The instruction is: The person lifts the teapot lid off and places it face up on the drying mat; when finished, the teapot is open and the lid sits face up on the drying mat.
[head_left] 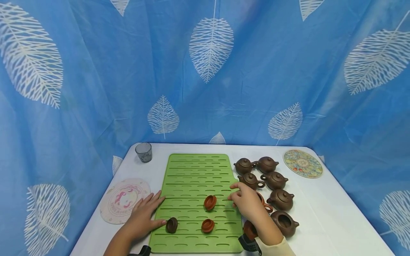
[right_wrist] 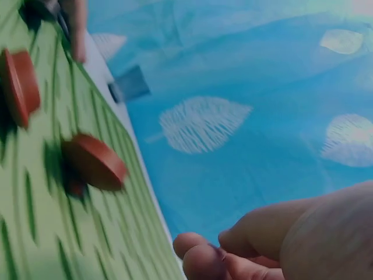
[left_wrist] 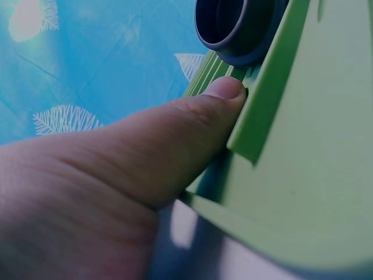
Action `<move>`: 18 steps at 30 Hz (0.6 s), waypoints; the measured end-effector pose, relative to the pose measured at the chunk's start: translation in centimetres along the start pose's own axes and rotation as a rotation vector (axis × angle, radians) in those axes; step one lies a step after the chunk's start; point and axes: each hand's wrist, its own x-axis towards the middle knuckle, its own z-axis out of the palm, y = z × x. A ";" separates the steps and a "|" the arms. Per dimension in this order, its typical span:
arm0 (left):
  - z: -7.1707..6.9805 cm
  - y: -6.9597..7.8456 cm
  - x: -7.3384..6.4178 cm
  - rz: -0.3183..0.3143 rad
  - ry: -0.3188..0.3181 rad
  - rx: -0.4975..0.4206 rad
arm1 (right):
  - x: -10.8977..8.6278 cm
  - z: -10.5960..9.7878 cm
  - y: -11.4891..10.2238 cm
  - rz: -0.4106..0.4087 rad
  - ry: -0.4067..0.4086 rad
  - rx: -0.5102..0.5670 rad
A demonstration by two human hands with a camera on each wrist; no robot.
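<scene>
My left hand (head_left: 143,217) rests at the left edge of a green slotted mat (head_left: 195,245), fingers extended. Its thumb lies beside an overturned dark brown teapot lid (head_left: 172,225); the left wrist view shows thumb and lid (left_wrist: 239,35) close together. Over the mat's right edge is my right hand (head_left: 248,202), fingers loosely bent, with nothing visible between them. Two reddish lids, one (head_left: 210,202) farther back and one (head_left: 208,225) nearer, lie upside down on the mat. Partly hidden under the right hand and forearm are a reddish teapot (head_left: 267,207) and another reddish piece (head_left: 250,229).
Several dark brown lidded teapots (head_left: 275,180) stand right of the mat. Nearest is a lidless brown teapot (head_left: 284,224). A patterned round mat (head_left: 303,163) lies at back right, a pink-and-white one (head_left: 125,201) at left. A grey glass (head_left: 144,153) stands at back left.
</scene>
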 end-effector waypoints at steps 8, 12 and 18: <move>-0.1 0.0 0.1 -0.001 0.003 -0.008 | 0.1 -4.1 1.1 0.016 0.089 -0.018; 0.0 -0.1 0.2 0.006 0.005 -0.010 | -0.2 -6.1 1.8 0.034 0.101 -0.020; 0.0 -0.2 0.1 -0.004 -0.014 -0.018 | -1.0 -8.5 3.6 0.064 0.132 -0.045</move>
